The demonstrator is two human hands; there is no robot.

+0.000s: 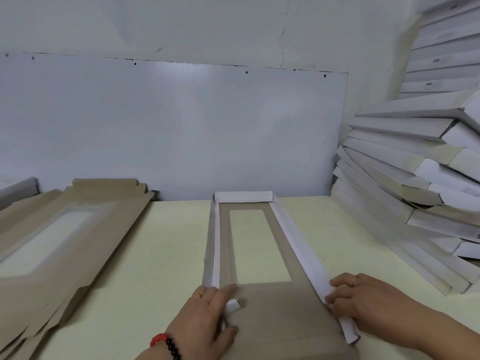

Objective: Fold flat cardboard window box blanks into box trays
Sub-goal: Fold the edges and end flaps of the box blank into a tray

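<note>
A long grey-brown cardboard window box blank (275, 307) lies lengthwise on the pale yellow table (161, 255), its far end at the wall. Its far flap and both long side walls are folded up, showing their white outer face. A rectangular window is cut in its far half. My left hand (205, 318) holds the near end of the left side wall, fingers curled over it. My right hand (371, 302) presses and pinches the near end of the right side wall.
A pile of flat brown window blanks (52, 242) lies on the table's left side. Several folded white trays (415, 178) are stacked high at the right, leaning towards the wall. A white wall panel (181, 126) stands behind.
</note>
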